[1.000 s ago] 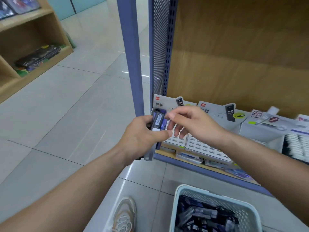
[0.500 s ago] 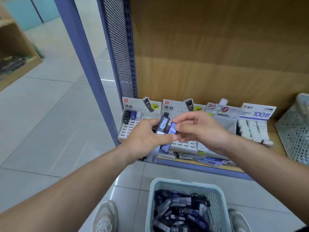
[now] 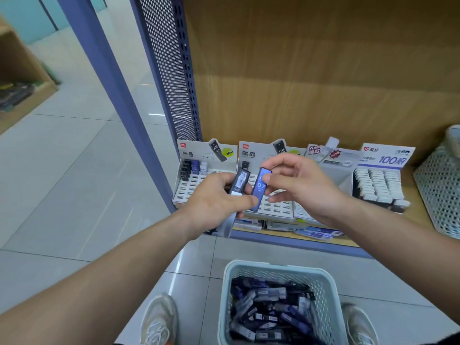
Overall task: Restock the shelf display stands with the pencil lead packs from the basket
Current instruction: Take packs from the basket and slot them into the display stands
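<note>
while our left hand grips the black pack, our right hand pinches the top of the blue pack beside it, before the display stands; more packs fill the basket below.

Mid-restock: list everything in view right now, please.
shelf: one, wood with blue frame, ahead.
display stands: four, white, in a row on the shelf.
slotted packs: a few, black, blue, white, leftmost stand's back-left corner.
mesh bin: one, white, shelf's right end.
basket: one, pale blue, below the shelf.
loose packs: many, black and blue, in the basket.
black pack: one, held in front of the stands.
blue pack: one, held beside it.
shoes: two, pale, either side of the basket.
left hand: grips the black pack.
right hand: pinches the blue pack's top.
</note>
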Demonstrator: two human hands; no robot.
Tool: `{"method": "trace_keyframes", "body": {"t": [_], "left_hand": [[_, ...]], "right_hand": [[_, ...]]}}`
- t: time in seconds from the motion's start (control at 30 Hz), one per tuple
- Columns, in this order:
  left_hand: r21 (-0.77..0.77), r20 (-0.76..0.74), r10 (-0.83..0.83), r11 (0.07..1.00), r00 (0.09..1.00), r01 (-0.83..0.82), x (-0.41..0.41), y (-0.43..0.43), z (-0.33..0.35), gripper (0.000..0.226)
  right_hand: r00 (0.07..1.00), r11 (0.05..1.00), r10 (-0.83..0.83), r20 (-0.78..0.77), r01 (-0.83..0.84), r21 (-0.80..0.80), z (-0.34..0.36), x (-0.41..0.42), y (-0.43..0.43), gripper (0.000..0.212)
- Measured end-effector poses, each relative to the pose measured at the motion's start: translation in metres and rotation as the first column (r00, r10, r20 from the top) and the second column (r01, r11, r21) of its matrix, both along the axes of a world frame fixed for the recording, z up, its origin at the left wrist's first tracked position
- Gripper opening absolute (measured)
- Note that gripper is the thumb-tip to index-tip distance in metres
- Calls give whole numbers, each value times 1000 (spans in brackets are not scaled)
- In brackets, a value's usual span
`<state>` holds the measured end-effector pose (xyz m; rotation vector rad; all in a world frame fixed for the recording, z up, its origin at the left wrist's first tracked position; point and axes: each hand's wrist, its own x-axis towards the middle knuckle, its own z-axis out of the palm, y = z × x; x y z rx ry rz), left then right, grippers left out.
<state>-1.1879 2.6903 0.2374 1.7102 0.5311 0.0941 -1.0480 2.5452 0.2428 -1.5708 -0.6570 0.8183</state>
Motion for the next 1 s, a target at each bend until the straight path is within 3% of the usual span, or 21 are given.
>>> {"method": "trace_keyframes", "body": {"t": [0.23,0.6,0.73,1.0], "left_hand": [[87,-60,117,990,991,-111,-27,28,-5,10],[78,-148,385,923,911,-377,-107,101,-14,11],[45,-125,429,903,894,-427,-114,112,-15,6],[19,-100,448,894,889,-448,-116,120,-13,6]], "right_hand": [[985,988,-151,86,152,-8,-26,8,41,12],[915,964,3,403,105,-245,-119,16,193,4],[891,958,-27,454,153,-242,-142,20,226,9],[759,957,88,645,116,-266,-160,25,236,11]]}}
